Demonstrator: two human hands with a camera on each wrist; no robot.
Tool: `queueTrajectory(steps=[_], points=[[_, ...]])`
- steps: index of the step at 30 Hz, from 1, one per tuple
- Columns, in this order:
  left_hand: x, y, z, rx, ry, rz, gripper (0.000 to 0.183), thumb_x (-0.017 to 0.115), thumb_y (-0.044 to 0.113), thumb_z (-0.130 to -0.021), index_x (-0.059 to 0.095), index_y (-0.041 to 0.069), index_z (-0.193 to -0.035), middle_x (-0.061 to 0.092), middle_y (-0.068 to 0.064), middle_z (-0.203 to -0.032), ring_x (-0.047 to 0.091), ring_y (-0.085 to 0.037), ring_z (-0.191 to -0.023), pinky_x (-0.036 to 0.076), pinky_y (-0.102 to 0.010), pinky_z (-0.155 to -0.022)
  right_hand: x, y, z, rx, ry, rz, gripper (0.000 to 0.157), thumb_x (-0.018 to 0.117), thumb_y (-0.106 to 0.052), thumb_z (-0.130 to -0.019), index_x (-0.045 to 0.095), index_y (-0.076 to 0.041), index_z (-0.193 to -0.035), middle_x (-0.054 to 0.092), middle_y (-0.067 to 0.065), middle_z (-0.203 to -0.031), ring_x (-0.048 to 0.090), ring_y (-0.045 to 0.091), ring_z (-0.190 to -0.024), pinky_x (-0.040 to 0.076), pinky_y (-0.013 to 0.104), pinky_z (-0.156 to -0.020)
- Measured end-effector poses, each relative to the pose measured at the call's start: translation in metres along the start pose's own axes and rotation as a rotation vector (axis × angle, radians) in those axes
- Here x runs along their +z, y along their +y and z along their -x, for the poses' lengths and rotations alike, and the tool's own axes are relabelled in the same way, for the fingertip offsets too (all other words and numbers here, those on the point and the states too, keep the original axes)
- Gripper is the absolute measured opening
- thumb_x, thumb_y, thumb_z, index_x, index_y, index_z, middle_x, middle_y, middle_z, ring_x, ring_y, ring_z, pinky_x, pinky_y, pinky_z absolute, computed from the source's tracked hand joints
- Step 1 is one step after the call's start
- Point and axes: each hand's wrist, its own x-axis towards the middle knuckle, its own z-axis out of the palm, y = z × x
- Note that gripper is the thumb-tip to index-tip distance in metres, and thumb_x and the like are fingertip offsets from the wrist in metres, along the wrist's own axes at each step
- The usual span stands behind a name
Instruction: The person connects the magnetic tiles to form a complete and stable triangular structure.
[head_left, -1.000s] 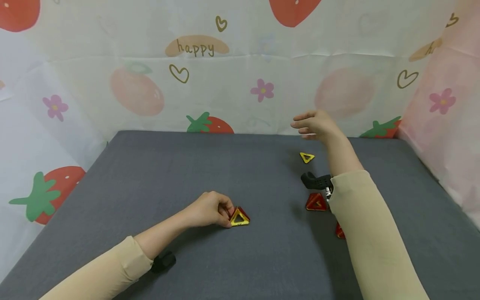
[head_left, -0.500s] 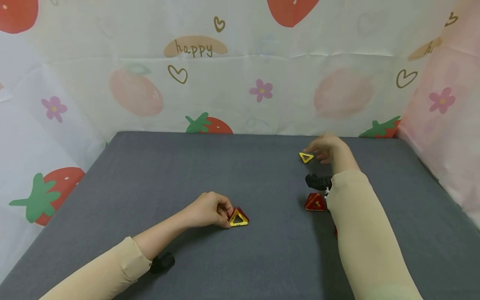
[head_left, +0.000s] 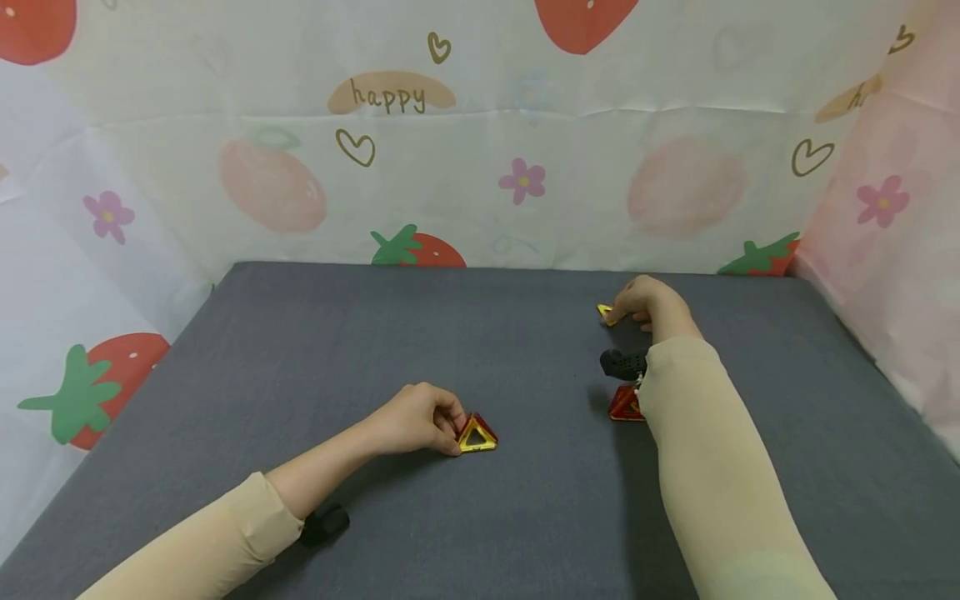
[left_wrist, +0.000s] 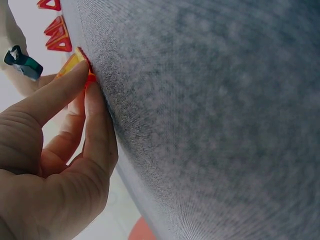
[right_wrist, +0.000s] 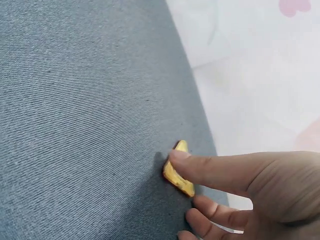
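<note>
My left hand (head_left: 420, 419) pinches a small pyramid of magnetic tiles (head_left: 477, 448), yellow in front and red behind, standing on the grey tabletop. In the left wrist view thumb and forefinger meet on the pyramid's edge (left_wrist: 70, 65). Toward the far right of the table, my right hand (head_left: 651, 304) reaches down to a yellow triangular tile (head_left: 603, 311). The right wrist view has the thumb over this yellow tile (right_wrist: 178, 181) and a fingertip at its lower corner, the forefinger hidden. Below the right wrist sits a red triangular tile piece (head_left: 624, 405), partly behind the sleeve.
Black wrist straps hang at the right wrist (head_left: 622, 364) and the left wrist (head_left: 327, 527). Red triangular tiles (left_wrist: 59, 36) appear beyond the left hand in its wrist view. A patterned cloth (head_left: 450, 183) hangs behind the grey table (head_left: 420, 333).
My right hand has come down from above the far edge onto the yellow tile. Its sleeve now covers more of the red pieces. The left hand keeps its pinch in place.
</note>
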Motion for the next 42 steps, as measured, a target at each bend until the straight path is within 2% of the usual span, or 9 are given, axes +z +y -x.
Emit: queueTrajectory(steps=[8,14,18,27,35,42], points=[[0.0,0.0,0.0,0.004,-0.002,-0.006,0.019,0.083,0.004,-0.075,0.071,0.007,-0.09,0.076,-0.005,-0.082,0.067,-0.005,-0.068,0.052,-0.022,-0.062,0.003,-0.002,0.004,-0.009,0.055,0.103,0.053,0.067,-0.024,-0.094,0.05,0.003,-0.136,0.044,0.025,-0.141,0.045,0.037,-0.125,0.049,0.041,-0.091],[0.0,-0.001,0.0,0.007,-0.002,-0.003,0.019,0.083,0.004,-0.075,0.072,0.006,-0.09,0.076,-0.006,-0.082,0.067,-0.005,-0.068,0.052,-0.022,-0.061,0.004,-0.004,0.009,-0.048,0.098,0.123,0.044,0.069,-0.019,-0.092,0.057,0.002,-0.128,0.053,0.02,-0.125,0.053,0.029,-0.106,0.051,0.036,-0.083],[0.0,-0.002,0.0,0.007,-0.002,-0.004,0.019,0.083,0.004,-0.075,0.072,0.006,-0.09,0.076,-0.005,-0.082,0.067,-0.005,-0.068,0.052,-0.022,-0.061,0.005,-0.005,0.01,-0.085,0.128,0.082,0.039,0.069,-0.012,-0.091,0.06,0.004,-0.125,0.062,0.017,-0.114,0.061,0.022,-0.094,0.055,0.033,-0.082],[0.0,-0.001,0.0,0.007,-0.004,-0.003,0.019,0.083,0.005,-0.075,0.071,0.007,-0.09,0.076,-0.005,-0.082,0.067,-0.005,-0.068,0.052,-0.022,-0.062,0.002,-0.007,0.008,-0.155,0.114,-0.097,0.03,0.063,0.0,-0.092,0.059,0.008,-0.121,0.061,0.016,-0.107,0.065,0.014,-0.074,0.06,0.032,-0.077],[0.0,-0.001,0.0,-0.004,-0.005,0.007,0.018,0.082,0.004,-0.075,0.071,0.006,-0.09,0.076,-0.006,-0.082,0.067,-0.005,-0.068,0.052,-0.023,-0.061,-0.004,-0.021,0.014,-0.273,0.067,-0.215,0.035,0.063,-0.009,-0.096,0.06,0.008,-0.126,0.07,0.008,-0.101,0.068,0.014,-0.082,0.059,0.033,-0.084],[0.0,-0.001,0.0,-0.008,-0.005,0.007,0.018,0.082,0.004,-0.076,0.072,0.006,-0.09,0.076,-0.006,-0.082,0.067,-0.006,-0.068,0.052,-0.023,-0.061,-0.006,-0.033,0.021,-0.353,0.042,-0.203,0.039,0.067,-0.007,-0.092,0.059,0.008,-0.127,0.072,0.007,-0.099,0.07,0.012,-0.081,0.059,0.035,-0.087]])
